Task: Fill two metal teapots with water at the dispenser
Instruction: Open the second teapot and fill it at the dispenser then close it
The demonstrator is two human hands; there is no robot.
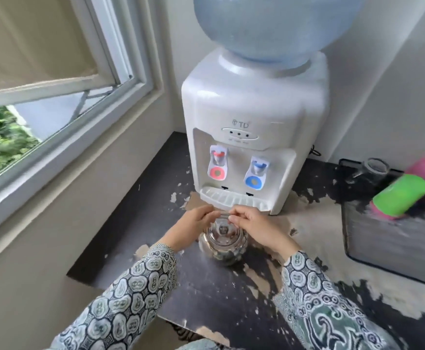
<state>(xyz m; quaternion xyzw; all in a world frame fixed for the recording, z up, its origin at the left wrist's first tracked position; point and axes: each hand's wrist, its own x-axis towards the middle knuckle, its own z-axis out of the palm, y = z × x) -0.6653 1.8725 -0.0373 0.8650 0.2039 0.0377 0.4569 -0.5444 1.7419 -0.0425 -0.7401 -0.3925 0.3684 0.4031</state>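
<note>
A shiny metal teapot [223, 246] with its lid on stands on the worn dark table, just in front of the white water dispenser [253, 137]. My left hand [191, 227] and my right hand [255, 224] both pinch the teapot's thin handle above the lid. The dispenser has a red tap [217, 164] on the left and a blue tap [256, 173] on the right, above a drip tray [231, 198]. A big blue water bottle [274, 26] sits on top. Only one teapot is in view.
The table top [231, 299] is black with peeled patches. A dark mesh rack [393, 238] at the right holds green and pink cups [400, 195] and a glass jar [375, 166]. An open window [54, 97] and its sill run along the left.
</note>
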